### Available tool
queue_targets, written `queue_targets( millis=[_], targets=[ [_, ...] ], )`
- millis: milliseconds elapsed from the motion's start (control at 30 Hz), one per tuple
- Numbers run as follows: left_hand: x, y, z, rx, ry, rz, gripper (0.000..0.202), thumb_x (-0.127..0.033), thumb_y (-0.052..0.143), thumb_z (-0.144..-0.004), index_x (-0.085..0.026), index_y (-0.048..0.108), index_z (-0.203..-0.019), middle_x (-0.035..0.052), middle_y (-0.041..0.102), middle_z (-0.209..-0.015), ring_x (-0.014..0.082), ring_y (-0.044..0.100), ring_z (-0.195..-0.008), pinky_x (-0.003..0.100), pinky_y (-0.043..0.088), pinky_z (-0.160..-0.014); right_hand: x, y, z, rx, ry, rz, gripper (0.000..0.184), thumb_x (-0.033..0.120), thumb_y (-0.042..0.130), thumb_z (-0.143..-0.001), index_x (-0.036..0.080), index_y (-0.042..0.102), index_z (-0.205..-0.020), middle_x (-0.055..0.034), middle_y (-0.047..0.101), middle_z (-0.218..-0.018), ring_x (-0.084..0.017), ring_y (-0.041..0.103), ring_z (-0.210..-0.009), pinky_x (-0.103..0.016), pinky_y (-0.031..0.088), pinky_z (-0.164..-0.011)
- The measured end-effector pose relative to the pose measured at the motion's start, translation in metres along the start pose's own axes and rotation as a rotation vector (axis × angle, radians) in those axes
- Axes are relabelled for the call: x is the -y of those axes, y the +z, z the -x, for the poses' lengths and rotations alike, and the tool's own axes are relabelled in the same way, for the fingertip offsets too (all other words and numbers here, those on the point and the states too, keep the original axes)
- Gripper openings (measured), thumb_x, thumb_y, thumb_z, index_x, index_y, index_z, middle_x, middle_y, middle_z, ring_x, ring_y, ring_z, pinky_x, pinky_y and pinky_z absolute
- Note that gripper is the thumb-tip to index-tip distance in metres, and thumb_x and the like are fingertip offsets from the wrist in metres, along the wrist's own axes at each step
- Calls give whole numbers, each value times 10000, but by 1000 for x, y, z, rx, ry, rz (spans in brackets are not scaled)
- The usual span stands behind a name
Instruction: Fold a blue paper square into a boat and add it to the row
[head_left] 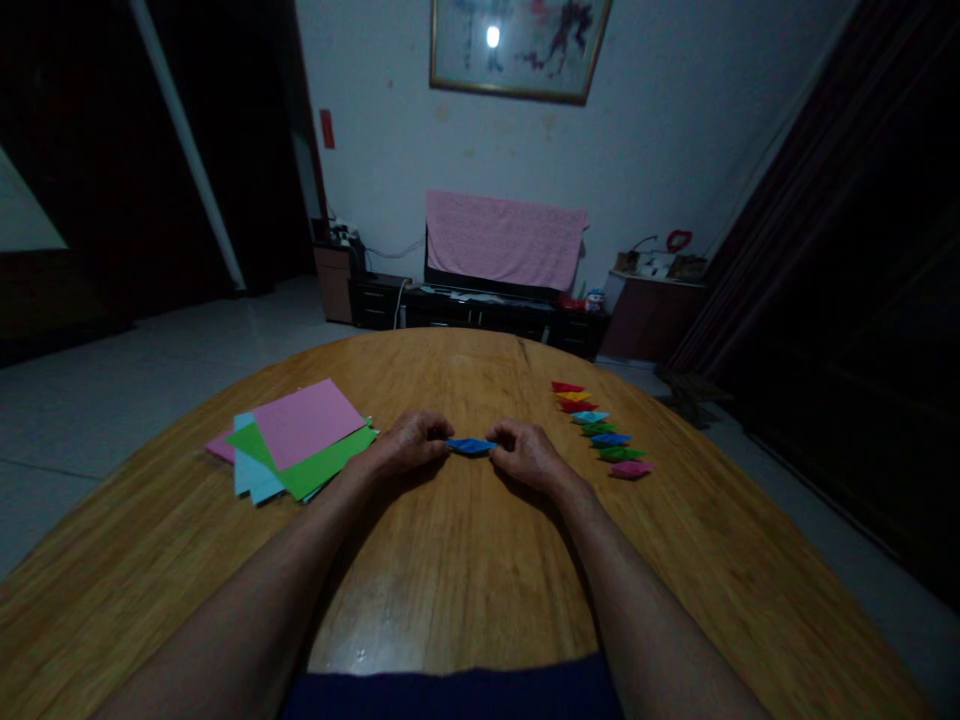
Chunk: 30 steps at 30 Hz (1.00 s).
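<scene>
A folded blue paper boat (471, 446) lies between my two hands over the middle of the wooden table (457, 560). Its left tip is pinched by my left hand (415, 440), fingers closed. At the opposite tip, my right hand (525, 452) pinches it between thumb and fingers. Right of my hands stands a row of several small paper boats, from a red boat (568, 387) at the far end to a pink boat (631, 469) nearest me. Left of my left hand is a loose stack of coloured paper, with a pink sheet (307, 422) on top and a green sheet (330, 465) under it.
The table's round far edge lies beyond the boats. Past it, a pink cloth (504, 240) covers a screen on a low black cabinet (472, 312). A framed picture (517, 50) hangs on the wall. A dark curtain (750, 220) hangs at right.
</scene>
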<state>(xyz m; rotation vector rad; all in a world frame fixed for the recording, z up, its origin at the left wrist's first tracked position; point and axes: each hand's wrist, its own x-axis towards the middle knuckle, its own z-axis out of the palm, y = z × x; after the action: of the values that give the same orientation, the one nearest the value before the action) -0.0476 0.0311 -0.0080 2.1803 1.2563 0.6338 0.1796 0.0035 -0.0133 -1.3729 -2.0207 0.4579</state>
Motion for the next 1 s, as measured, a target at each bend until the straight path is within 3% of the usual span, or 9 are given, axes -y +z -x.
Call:
queue_targets(
  millis=[133, 267, 500, 733, 1000],
  targets=[
    [-2, -1, 2, 12, -23, 2, 267, -225, 571, -732, -161, 699, -958, 9, 655, -721, 144, 571, -681, 243, 413, -621, 2, -2, 0, 20, -2, 14, 196, 117, 556, -714, 159, 694, -846, -19, 679, -768, -134, 569, -681, -224, 418, -631],
    [0, -2, 0, 17, -18, -23, 290, -217, 574, -715, -153, 704, -965, 27, 674, -783, 159, 589, -722, 250, 420, -631, 1, -2, 0, 13, 1, 14, 228, 85, 540, -702, 159, 695, -852, -16, 682, -763, -139, 577, -685, -225, 427, -637],
    [7, -1, -4, 18, -16, -55, 267, -211, 577, -697, -175, 710, -926, 39, 692, -819, 164, 595, -718, 255, 408, -619, -10, 0, 0, -58, 111, -35, 229, 71, 530, -707, 151, 694, -847, -40, 682, -799, -160, 606, -751, -250, 465, -699],
    [7, 1, -5, 9, -51, -79, 257, -184, 588, -673, -188, 711, -898, 41, 691, -816, 176, 600, -751, 254, 415, -636, -5, 5, 6, -117, 90, 93, 276, 46, 522, -671, 150, 702, -853, -55, 681, -856, -163, 598, -787, -250, 458, -728],
    [6, 6, -5, 10, -107, -69, 236, -171, 561, -688, -150, 696, -881, 35, 664, -742, 160, 601, -695, 244, 426, -603, 7, 5, 15, -92, 83, 195, 304, 63, 539, -684, 129, 698, -934, -91, 682, -907, -189, 602, -830, -269, 454, -760]
  ],
)
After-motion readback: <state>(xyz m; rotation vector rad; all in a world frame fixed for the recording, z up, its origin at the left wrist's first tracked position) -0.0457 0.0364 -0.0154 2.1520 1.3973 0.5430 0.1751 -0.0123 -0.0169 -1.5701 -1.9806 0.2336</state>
